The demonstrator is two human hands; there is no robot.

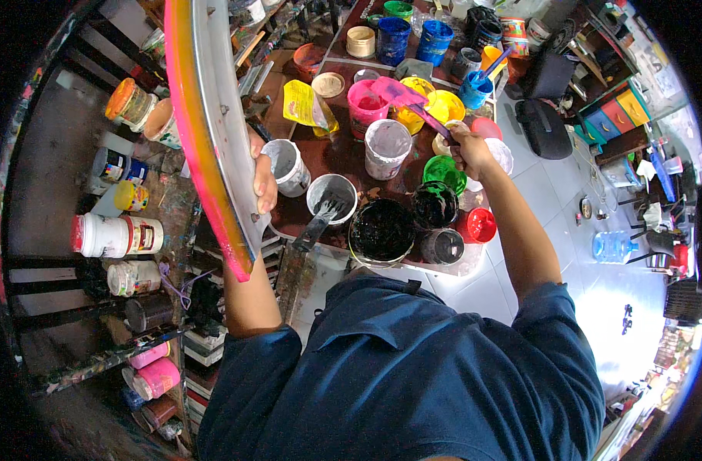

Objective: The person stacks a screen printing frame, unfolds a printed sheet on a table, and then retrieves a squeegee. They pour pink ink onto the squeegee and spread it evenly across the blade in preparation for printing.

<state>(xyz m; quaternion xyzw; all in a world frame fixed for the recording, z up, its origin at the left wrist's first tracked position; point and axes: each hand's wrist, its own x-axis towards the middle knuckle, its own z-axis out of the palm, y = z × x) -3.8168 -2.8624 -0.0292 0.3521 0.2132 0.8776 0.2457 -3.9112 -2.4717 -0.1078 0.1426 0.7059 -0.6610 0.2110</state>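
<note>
My left hand (263, 173) grips a long squeegee (222, 115) with a metal holder, held upright at the left. Its blade edge is smeared pink and orange. In my right hand (474, 154) is a spatula (403, 94), its flat end coated in pink ink. That end is over the rim of a tub of pink ink (365, 115); whether they touch I cannot tell. Near my left hand stands a grey-white tub (287, 170), and beside it another tub (331, 192) with a dark-handled tool in it. Below my right hand are green (444, 174) and black (434, 206) ink tubs.
A large black ink bucket (381, 233) and a red ink tub (477, 226) stand at the table's near edge. Blue tubs (394, 41) and a yellow pouch (308, 106) are farther back. Shelves of containers (139, 234) line the left. A black case (544, 128) lies right.
</note>
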